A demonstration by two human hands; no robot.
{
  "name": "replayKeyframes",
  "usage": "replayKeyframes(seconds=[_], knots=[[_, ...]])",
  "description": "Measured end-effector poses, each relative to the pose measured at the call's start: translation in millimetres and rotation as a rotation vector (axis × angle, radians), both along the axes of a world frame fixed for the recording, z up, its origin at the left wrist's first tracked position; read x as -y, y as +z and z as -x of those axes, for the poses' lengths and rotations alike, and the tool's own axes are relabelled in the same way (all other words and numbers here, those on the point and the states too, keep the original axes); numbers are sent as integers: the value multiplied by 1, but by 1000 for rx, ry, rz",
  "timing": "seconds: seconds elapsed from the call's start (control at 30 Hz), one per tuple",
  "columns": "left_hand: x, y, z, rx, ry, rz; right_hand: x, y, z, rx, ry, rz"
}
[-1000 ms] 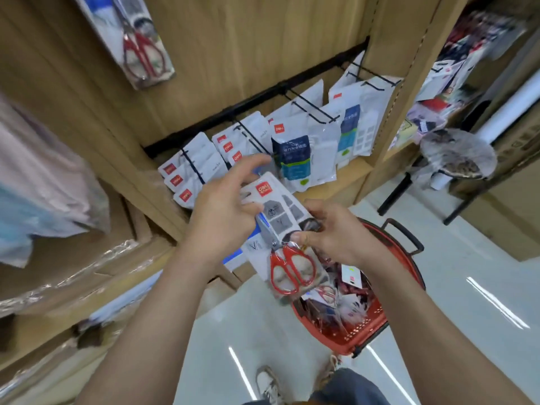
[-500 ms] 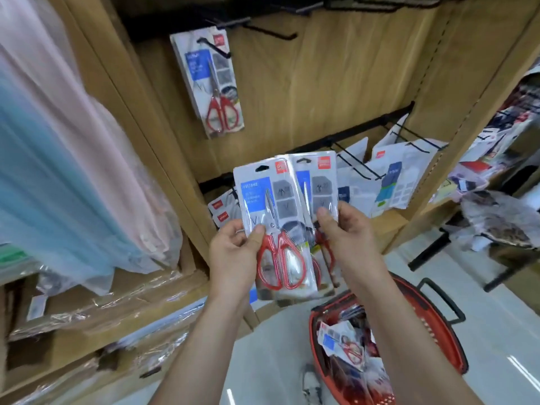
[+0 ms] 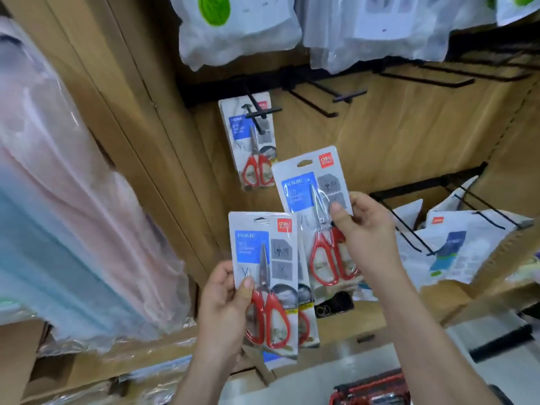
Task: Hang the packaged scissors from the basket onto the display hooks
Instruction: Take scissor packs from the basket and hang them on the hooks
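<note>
Both grips are closed on packs: the right grip (image 3: pixel 368 232) pinches one packaged scissors (image 3: pixel 314 200) near its right edge, thumb on the front, and the left grip (image 3: pixel 225 302) holds the remaining stack (image 3: pixel 263 276) lower down, thumb across the front card, with at least one more pack showing behind it. Behind them the wooden back panel (image 3: pixel 394 133) of the shelf unit fills the view, with a plastic-wrapped pink and blue bundle (image 3: pixel 73 214) at its left side and white bags (image 3: pixel 233 39) hanging along its top edge. An upper rail (image 3: pixel 210 90) crosses the panel; at its left end one hung pack (image 3: pixel 251 147) sits on a hook (image 3: pixel 258 115), while the next hook (image 3: pixel 317 105) to the right is bare. A lower rail (image 3: pixel 423 185) at the panel's right edge carries other white packs. Only a sliver of the red basket (image 3: pixel 371 387) shows at the bottom edge. Half a second ago the packs were fanned side by side at one height; now the right grip has drawn its pack off and lifted it, so its hang hole (image 3: pixel 304 163) stands beside the hung pack's lower part, apart from any hook. Sorting looks finished, and the hole must next reach a hook tip.
</note>
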State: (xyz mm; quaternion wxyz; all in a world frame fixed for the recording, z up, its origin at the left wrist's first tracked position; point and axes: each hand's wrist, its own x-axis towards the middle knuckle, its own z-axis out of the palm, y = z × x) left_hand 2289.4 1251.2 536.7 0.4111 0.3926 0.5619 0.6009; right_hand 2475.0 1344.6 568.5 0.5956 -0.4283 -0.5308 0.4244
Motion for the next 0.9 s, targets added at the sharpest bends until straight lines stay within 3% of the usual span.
replayKeyframes(seconds=[0.27,0.9], knots=[[3,12,1,28,-16,-60,-28,36,39,-27,148,-91],[1,37,3,-93,-52,-4,-20,58,38,-15,182,187]])
